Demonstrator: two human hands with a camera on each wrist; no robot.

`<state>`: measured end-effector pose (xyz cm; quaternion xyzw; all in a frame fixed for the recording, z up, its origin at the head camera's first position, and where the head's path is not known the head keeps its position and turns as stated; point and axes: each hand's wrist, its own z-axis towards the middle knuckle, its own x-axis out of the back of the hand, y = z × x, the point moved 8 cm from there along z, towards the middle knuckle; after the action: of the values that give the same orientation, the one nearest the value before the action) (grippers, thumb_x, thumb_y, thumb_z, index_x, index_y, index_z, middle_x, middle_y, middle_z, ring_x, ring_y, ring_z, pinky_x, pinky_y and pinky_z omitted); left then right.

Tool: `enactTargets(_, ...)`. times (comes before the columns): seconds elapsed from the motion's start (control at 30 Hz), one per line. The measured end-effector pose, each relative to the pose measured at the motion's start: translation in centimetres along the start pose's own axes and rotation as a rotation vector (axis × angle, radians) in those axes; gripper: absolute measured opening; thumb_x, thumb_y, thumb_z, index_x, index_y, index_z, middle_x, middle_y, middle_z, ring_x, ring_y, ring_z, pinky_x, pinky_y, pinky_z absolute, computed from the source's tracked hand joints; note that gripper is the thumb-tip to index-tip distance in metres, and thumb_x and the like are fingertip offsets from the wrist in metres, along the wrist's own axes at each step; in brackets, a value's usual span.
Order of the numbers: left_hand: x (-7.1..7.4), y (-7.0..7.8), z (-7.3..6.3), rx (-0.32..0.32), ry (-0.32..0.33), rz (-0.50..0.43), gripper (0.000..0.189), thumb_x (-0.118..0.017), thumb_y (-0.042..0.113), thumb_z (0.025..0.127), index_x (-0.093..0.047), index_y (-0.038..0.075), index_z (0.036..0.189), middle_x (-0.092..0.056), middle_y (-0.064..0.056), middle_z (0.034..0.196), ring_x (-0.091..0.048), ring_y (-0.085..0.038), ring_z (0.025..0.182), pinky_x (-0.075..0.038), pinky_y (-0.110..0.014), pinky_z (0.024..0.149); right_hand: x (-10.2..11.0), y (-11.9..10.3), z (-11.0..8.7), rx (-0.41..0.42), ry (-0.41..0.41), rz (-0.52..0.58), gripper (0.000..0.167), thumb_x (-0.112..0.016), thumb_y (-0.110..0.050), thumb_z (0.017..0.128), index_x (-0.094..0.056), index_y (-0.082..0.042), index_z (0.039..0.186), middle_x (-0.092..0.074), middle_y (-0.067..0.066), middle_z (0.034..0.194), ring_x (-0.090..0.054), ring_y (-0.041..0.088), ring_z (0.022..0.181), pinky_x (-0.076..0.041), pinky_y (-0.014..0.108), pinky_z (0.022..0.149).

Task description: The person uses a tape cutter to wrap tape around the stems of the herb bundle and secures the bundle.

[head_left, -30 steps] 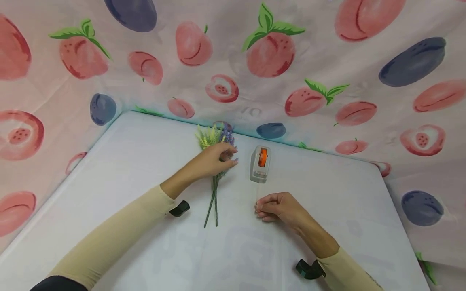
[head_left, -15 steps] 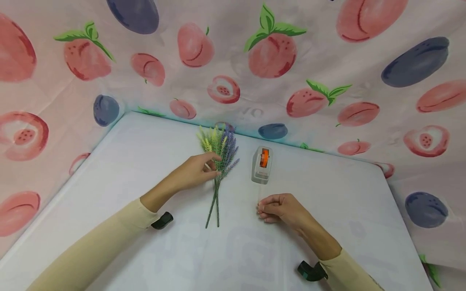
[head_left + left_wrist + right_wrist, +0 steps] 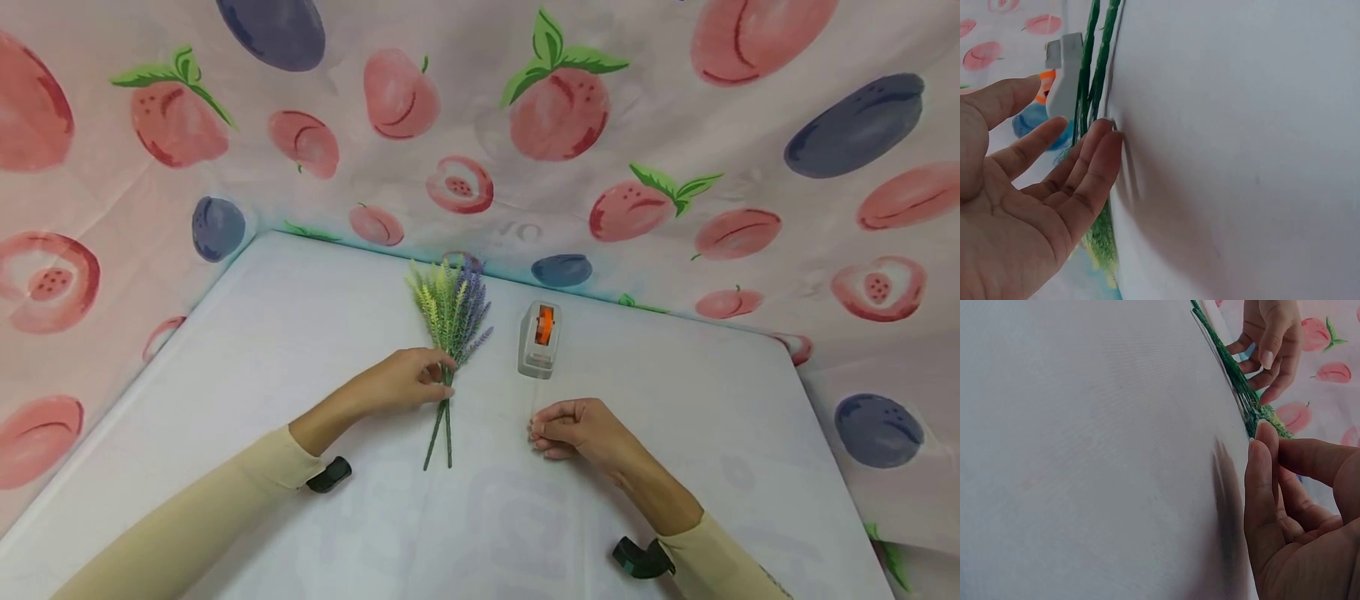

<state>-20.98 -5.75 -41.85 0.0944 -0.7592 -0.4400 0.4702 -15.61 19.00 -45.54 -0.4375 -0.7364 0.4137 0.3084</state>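
Note:
A bunch of artificial lavender sprigs (image 3: 450, 308), with yellow-green and purple tips, lies on the white table. Its green stems (image 3: 1102, 47) cross near their lower part. My left hand (image 3: 401, 382) is at the stems just below the flower heads, thumb spread away from the loosely bent fingers, which are not closed round them. To the right stands a grey tape dispenser (image 3: 538, 346) with an orange core. From its front a faint clear strip of tape (image 3: 535, 396) runs to my right hand (image 3: 583, 429), where thumb and fingertips pinch its end.
The white table (image 3: 300, 283) ends against a fruit-printed cloth (image 3: 480, 100) at the back and sides. A black wrist camera mount (image 3: 328, 475) hangs at the left sleeve, another black mount (image 3: 642, 558) at the right.
My left hand has moved back from the flower heads, down toward the stems and toward me. The right hand has stayed in place with the tape end.

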Motion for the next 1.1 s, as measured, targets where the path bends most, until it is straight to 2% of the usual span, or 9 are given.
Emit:
enactTargets(0.27,-1.1,0.2,0.7,-0.018,-0.01,0.02,0.036,-0.073,0.021,0.095,-0.067,0.003,0.126,-0.061,-0.008,0.103,-0.053,-0.018,0.09,-0.046,-0.034,0.079,0.0,0.1,0.0,-0.007,0.0,0.005,0.029,-0.071,-0.009,0.095,-0.068,0.011,0.116,-0.077,0.014,0.101,-0.074,0.016,0.082,-0.061,0.03,0.076)
enactTargets(0.5,-1.5,0.1,1.3,0.057,0.056,0.049,0.037,-0.079,0.014,0.09,-0.068,0.0,0.122,-0.06,-0.009,0.099,-0.051,-0.019,0.085,-0.046,-0.034,0.076,0.0,0.1,0.1,-0.01,0.001,0.001,0.029,-0.072,-0.011,0.095,-0.068,0.01,0.115,-0.077,0.014,0.1,-0.074,0.016,0.082,-0.061,0.029,0.076)
enactTargets(0.6,-1.5,0.2,1.4,0.101,0.096,0.059,0.038,-0.08,0.011,0.088,-0.068,-0.001,0.121,-0.062,-0.012,0.105,-0.054,-0.02,0.087,-0.048,-0.034,0.076,0.0,0.1,0.2,-0.004,0.003,-0.018,0.03,-0.073,-0.013,0.095,-0.069,0.009,0.115,-0.077,0.014,0.1,-0.075,0.017,0.082,-0.061,0.029,0.076)
enactTargets(0.67,-1.4,0.3,1.4,0.13,0.117,0.062,0.037,-0.079,0.008,0.087,-0.068,-0.001,0.122,-0.062,-0.015,0.114,-0.056,-0.022,0.093,-0.049,-0.036,0.079,0.0,0.1,0.3,-0.006,0.009,-0.026,0.03,-0.074,-0.013,0.094,-0.07,0.008,0.114,-0.077,0.014,0.099,-0.075,0.017,0.082,-0.061,0.029,0.076)
enactTargets(0.77,-1.3,0.2,1.3,0.166,0.132,0.035,0.037,-0.076,0.003,0.086,-0.068,0.0,0.122,-0.061,-0.017,0.121,-0.057,-0.025,0.1,-0.05,-0.036,0.082,0.0,0.2,0.4,-0.011,0.015,-0.03,0.03,-0.075,-0.014,0.094,-0.07,0.007,0.114,-0.077,0.013,0.098,-0.075,0.017,0.082,-0.061,0.029,0.076)
enactTargets(0.97,-0.9,-0.3,0.9,0.19,0.135,-0.045,0.033,-0.072,-0.003,0.086,-0.065,0.001,0.118,-0.058,-0.012,0.099,-0.052,-0.023,0.082,-0.046,-0.033,0.068,0.0,0.2,0.3,-0.012,0.015,-0.028,0.03,-0.074,-0.014,0.094,-0.07,0.008,0.114,-0.077,0.013,0.098,-0.074,0.016,0.081,-0.061,0.028,0.075)
enactTargets(1.1,-0.6,-0.7,0.5,0.197,0.165,-0.09,0.028,-0.071,-0.002,0.086,-0.063,0.004,0.113,-0.06,-0.01,0.098,-0.053,-0.022,0.085,-0.047,-0.033,0.07,0.1,0.2,0.1,-0.01,0.013,-0.023,0.03,-0.074,-0.014,0.094,-0.07,0.008,0.115,-0.077,0.013,0.099,-0.074,0.016,0.081,-0.061,0.028,0.075)
